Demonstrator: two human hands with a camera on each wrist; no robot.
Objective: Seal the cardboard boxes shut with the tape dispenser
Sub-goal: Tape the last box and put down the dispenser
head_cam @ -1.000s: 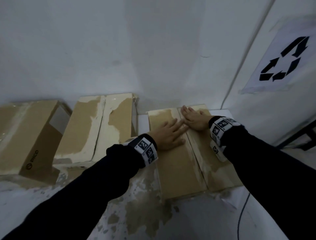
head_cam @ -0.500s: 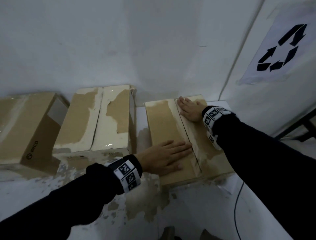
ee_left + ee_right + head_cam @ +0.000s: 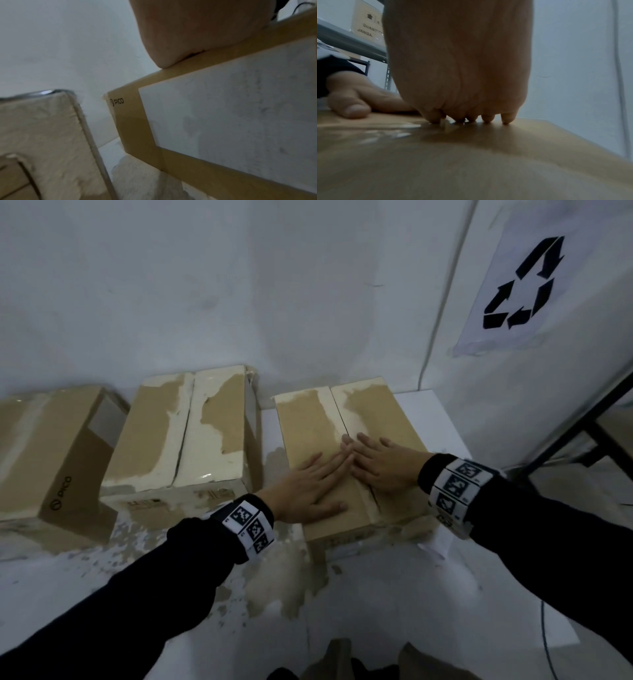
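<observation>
Change: since half a second ago the right hand point(image 3: 383, 470) has slid from the far end of the seam toward the near end, and now meets the left hand point(image 3: 310, 491), fingertip to fingertip.
Left hand: flat, fingers straight, pressing the left flap of the nearest box point(image 3: 346, 460); grasping nothing.
Right hand: flat too, fingers point(image 3: 488, 117) straight with their tips down on the glossy tape point(image 3: 399, 129) along the centre seam; grasping nothing.
Nearest box: stands on the white desk point(image 3: 435, 419) by the wall corner, flaps closed, seam running away from the person.
Handling: judging by the crisp edges, the cardboard is stiff and likely light; the flaps probably give under pressure at the seam, so press either side of it. To move it, take it by both long sides. The taped strip looks slick.
Surface: torn pale patches on the tops suggest the paper skin peels easily with tape.
Tape dispenser: not in any view.
Count, boxes: three in a row, the nearest box, a middle box point(image 3: 191, 436) and a left box point(image 3: 51, 446) marked PICO.
Count, hands: two.
Beyond: a recycling sign point(image 3: 524, 285) on the right wall.
</observation>
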